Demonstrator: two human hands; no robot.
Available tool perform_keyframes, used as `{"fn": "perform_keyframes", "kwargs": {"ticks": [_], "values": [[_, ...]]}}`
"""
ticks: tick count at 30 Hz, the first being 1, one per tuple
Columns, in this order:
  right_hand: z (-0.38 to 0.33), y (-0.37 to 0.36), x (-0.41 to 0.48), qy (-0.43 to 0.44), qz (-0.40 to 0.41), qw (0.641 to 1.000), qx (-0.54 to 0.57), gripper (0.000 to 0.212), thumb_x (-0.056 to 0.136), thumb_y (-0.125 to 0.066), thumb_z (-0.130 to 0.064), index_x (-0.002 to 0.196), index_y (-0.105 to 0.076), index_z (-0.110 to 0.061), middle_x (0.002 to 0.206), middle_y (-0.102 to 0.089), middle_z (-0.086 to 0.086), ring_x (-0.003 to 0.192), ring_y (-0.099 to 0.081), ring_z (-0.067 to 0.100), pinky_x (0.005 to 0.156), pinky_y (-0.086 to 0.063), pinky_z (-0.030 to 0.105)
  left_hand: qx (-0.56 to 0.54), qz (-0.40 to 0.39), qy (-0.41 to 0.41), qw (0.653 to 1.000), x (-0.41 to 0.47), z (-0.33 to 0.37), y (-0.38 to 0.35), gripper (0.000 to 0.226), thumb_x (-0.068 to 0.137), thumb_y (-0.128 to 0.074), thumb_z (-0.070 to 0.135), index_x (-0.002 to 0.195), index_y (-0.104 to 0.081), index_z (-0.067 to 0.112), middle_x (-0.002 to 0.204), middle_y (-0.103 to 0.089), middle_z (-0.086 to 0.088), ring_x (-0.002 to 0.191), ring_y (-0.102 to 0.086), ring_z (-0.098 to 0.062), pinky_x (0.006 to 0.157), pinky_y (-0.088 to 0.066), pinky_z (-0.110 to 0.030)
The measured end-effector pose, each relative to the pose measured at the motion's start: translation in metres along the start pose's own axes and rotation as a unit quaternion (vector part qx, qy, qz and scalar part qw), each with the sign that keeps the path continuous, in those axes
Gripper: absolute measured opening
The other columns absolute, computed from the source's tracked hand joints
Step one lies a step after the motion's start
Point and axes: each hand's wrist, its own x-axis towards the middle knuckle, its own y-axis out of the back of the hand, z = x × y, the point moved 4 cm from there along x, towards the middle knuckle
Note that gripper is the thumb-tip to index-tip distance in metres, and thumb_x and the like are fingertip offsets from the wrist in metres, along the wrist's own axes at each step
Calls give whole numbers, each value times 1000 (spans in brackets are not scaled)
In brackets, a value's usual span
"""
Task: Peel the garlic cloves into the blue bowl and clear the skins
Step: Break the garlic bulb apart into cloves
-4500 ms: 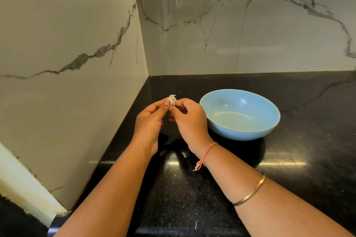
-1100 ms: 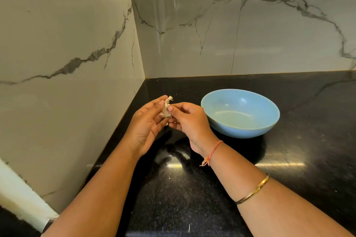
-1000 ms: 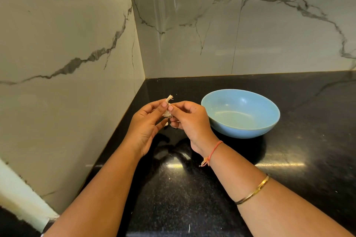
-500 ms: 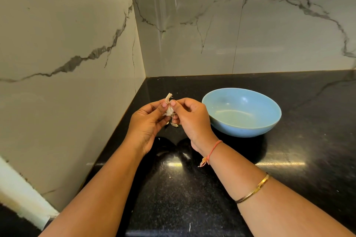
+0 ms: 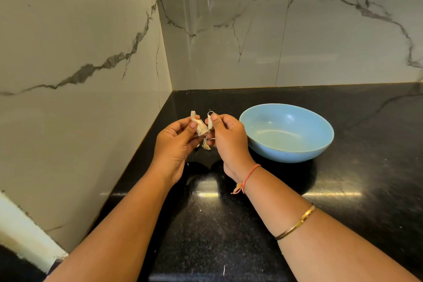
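The left hand (image 5: pixel 174 144), fingers curled, pinched the garlic clove (image 5: pixel 201 128) at thumb and fingertips. Facing it, the right hand (image 5: pixel 227 142) pinched a strip of skin (image 5: pixel 210 118) beside the clove. The blue bowl (image 5: pixel 286 154) stood just right of the right hand.

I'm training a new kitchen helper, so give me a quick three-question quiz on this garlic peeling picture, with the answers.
1. True or false: the blue bowl already holds peeled cloves.
2. Who holds the garlic clove? A) the left hand, while the right hand pinches a strip of skin; B) the right hand alone; C) nobody, it lies in the bowl.
3. Fill in: the bowl stands on the black ___.
Key: 1 false; 2 A; 3 countertop.
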Motion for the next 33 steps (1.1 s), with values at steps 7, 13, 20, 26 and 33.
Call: {"fn": "perform_keyframes", "kwargs": {"ticks": [7, 13, 20, 26, 33], "values": [[2, -1, -1, -3, -29, 1000, 8, 5, 93, -55, -13, 91, -59, -13, 77, -66, 4, 68, -63, 12, 73, -58, 32, -12, 41, 0, 999, 4, 3, 9, 19, 95, -49, 6, 96, -65, 15, 104, -68, -4, 97, -67, -17, 74, -58, -25], [9, 0, 0, -29, -49, 996, -69, 7, 88, -62, -10, 92, -68, -11, 74, -65, 0, 70, -63, 11, 80, -58, 36, -2, 57, 5, 998, 7, 2, 11, 22, 93, -51, 1, 102, -64, 16, 104, -66, 0, 100, -64, -14, 83, -56, -27], [3, 0, 1, 65, -63, 928, -361, 18, 92, -57, -17, 99, -70, -8, 97, -69, 11, 88, -63, 23, 78, -51, 30, 0, 61, 13, 998, 7, 1, 11, 26, 90, -55, 1, 111, -63, 14, 100, -67, 5, 96, -65, -12, 79, -55, -26], [-5, -1, -4, 161, -23, 928, -334, 30, 99, -41, -30, 96, -65, -12, 92, -61, 7, 83, -55, 18, 66, -40, 29, 29, 50, 11, 998, 5, 1, 12, 23, 88, -59, 6, 107, -66, 16, 101, -69, 4, 96, -65, -10, 76, -54, -21], [-1, -4, -1, 71, -44, 989, -123, 25, 94, -53, -30, 91, -62, -8, 81, -63, 6, 74, -58, 17, 68, -52, 35, -17, -11, 31, 999, 3, 0, 5, 20, 88, -57, 5, 101, -69, 16, 103, -72, -2, 95, -69, -13, 72, -56, -20]]}}
